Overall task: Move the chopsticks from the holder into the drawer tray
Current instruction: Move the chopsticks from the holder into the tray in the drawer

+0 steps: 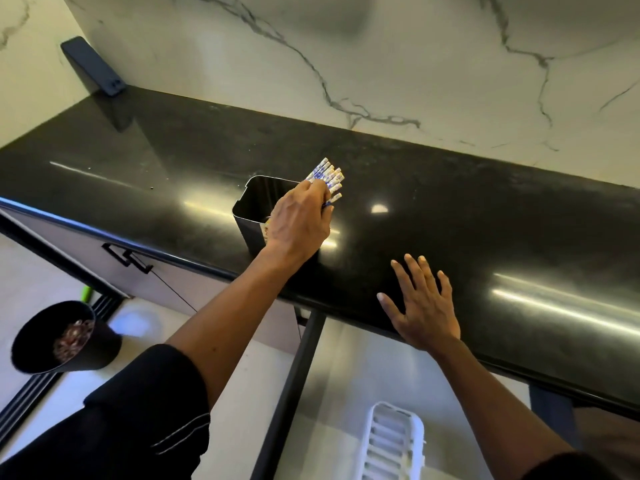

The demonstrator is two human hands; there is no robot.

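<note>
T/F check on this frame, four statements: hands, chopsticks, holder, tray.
1. The left hand grips the bundle of chopsticks. True.
2. The right hand holds a chopstick. False: it rests open on the countertop, holding nothing.
3. The holder stands on the countertop. True.
4. The chopsticks lie in the white drawer tray. False: they are at the holder, in the left hand.

The chopsticks (328, 175) in the grip, white with blue speckled print; holder (250, 227) beneath the grip, black; counter (467, 220) around it, glossy black; wall (398, 57) beyond the grip, white marble veined grey.
</note>
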